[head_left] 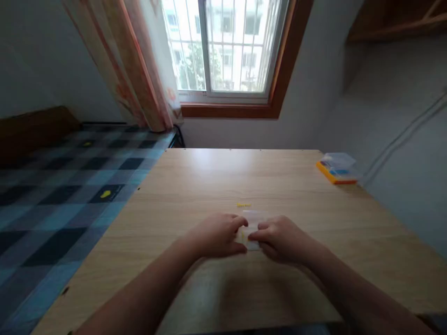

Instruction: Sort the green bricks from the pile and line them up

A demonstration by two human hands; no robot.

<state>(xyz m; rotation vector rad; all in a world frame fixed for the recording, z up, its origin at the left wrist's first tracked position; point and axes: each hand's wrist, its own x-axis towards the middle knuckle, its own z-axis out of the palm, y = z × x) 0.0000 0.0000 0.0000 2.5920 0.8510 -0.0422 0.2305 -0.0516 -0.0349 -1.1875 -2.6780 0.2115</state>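
One small whitish sheet or pouch (253, 216), too blurred to tell which, on the counter (209, 181) between left hand (218, 235) and right hand (282, 237), with a faint yellow streak (243, 236) at its near part. Left hand at its left side, thumb and fingers parted around a gap; right hand loosely curled, fingertip against the whitish surface, cannot tell whether pinching it. Just beyond, a thin yellow strip (243, 205). Near the counter's far right corner, an orange-based box (328, 174) with translucent lid (338, 160), blue contents (338, 171) showing through.
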